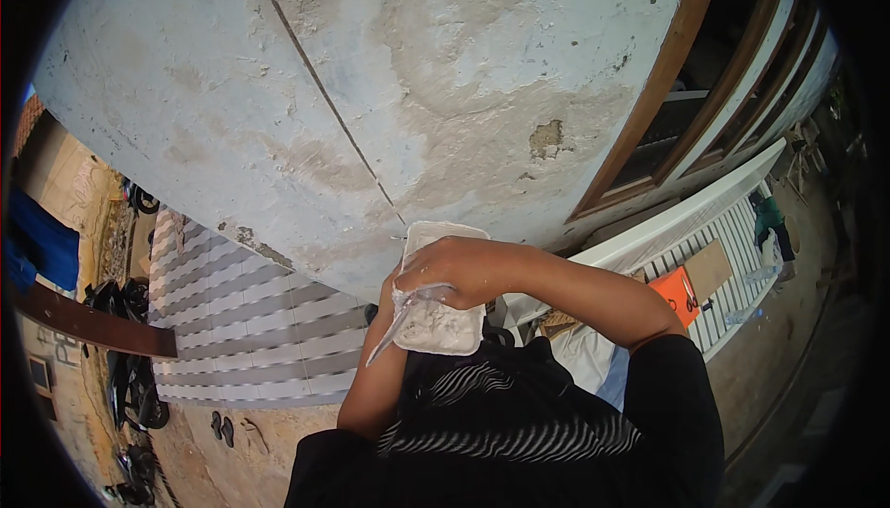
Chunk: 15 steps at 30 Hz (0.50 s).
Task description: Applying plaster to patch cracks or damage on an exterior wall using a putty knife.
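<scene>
A pale rectangular tray [450,323] with a grainy off-white residue inside is held close in front of me. My left hand [391,278] is at its left side, holding it, mostly hidden behind my right hand. My right hand [454,272] lies over the tray, fingers wrapped round a metal scraper [397,327] whose blade slants down past the tray's left edge. Just beyond the tray stands a weathered white wall [417,91] with patchy beige filler and a long dark vertical line.
Wooden window frames [649,137] are at right, above a white slatted bench [746,211] holding an orange sheet [667,290], scissors and a board. At left are tiled floor [241,304], parked motorbikes [134,378], a brown beam [102,323], blue cloth [51,248] and sandals [222,429].
</scene>
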Motion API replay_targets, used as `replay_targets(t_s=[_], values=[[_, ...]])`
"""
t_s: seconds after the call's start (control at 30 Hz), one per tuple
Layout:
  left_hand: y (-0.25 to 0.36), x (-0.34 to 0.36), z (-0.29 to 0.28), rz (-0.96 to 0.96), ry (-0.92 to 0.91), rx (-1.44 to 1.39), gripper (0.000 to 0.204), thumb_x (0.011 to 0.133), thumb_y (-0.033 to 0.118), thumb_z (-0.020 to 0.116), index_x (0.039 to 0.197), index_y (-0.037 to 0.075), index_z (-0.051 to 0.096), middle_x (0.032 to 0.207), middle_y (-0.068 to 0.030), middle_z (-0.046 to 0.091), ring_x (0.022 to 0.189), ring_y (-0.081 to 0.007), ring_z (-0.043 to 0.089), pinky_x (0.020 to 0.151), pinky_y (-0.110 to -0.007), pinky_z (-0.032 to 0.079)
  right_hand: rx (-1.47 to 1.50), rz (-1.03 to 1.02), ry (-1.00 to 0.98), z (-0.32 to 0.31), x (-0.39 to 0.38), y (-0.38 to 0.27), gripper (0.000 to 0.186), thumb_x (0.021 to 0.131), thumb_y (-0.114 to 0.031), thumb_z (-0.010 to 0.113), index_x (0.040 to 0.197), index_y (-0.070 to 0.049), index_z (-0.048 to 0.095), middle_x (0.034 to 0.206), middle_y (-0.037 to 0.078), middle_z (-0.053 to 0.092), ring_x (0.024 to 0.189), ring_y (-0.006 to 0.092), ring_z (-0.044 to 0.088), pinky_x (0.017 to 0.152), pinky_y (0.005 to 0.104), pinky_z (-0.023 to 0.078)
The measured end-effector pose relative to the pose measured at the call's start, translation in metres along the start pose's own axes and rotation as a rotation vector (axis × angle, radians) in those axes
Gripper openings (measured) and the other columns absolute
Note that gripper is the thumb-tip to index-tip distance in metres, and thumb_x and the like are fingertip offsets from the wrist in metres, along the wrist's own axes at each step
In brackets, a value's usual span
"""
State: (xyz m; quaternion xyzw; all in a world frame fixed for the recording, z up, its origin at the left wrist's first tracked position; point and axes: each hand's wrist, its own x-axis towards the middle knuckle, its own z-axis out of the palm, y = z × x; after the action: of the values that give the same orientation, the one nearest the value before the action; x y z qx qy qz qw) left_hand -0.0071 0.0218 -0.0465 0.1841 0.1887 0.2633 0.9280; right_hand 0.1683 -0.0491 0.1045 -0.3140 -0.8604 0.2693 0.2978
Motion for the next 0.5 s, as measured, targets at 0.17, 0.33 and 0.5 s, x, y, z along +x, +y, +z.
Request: replay_targets(t_s=[0.17, 0.33, 0.5], values=[[0.003, 0.000, 0.017, 0.094, -0.046, 0.040, 0.049, 0.102, 0.033, 0.035, 0.135, 0.000, 0.047, 0.125, -0.0209, 0.059, 0.106, -0.0356, 0.064, 0.089, -0.049, 0.056, 0.015, 0.144, -0.149, -0.007, -0.008, -0.008, 0.049, 0.069, 0.007, 0.066, 0.117, -0.003, 0.062, 0.110, 0.017, 0.066, 0.104, 0.0389, 0.061, 0.087, 0.0450, 0.050], [0.014, -0.013, 0.038, 0.106, -0.037, 0.026, 0.052, 0.101, 0.036, 0.033, 0.137, 0.001, 0.045, 0.127, -0.0206, 0.058, 0.111, -0.0353, 0.061, 0.091, -0.048, 0.054, -0.029, 0.106, 0.006, -0.021, -0.028, -0.003, 0.049, 0.070, 0.006, 0.065, 0.118, -0.003, 0.061, 0.106, 0.019, 0.066, 0.101, 0.0397, 0.061, 0.086, 0.0457, 0.050], [0.019, -0.013, 0.049, 0.223, -0.021, -0.060, 0.052, 0.097, 0.031, 0.040, 0.136, -0.002, 0.046, 0.127, -0.0223, 0.058, 0.110, -0.0352, 0.062, 0.091, -0.048, 0.054, -0.163, 0.111, 0.271, -0.025, -0.041, -0.013, 0.046, 0.072, 0.003, 0.065, 0.118, -0.002, 0.060, 0.101, 0.020, 0.066, 0.099, 0.0408, 0.061, 0.086, 0.0461, 0.049]])
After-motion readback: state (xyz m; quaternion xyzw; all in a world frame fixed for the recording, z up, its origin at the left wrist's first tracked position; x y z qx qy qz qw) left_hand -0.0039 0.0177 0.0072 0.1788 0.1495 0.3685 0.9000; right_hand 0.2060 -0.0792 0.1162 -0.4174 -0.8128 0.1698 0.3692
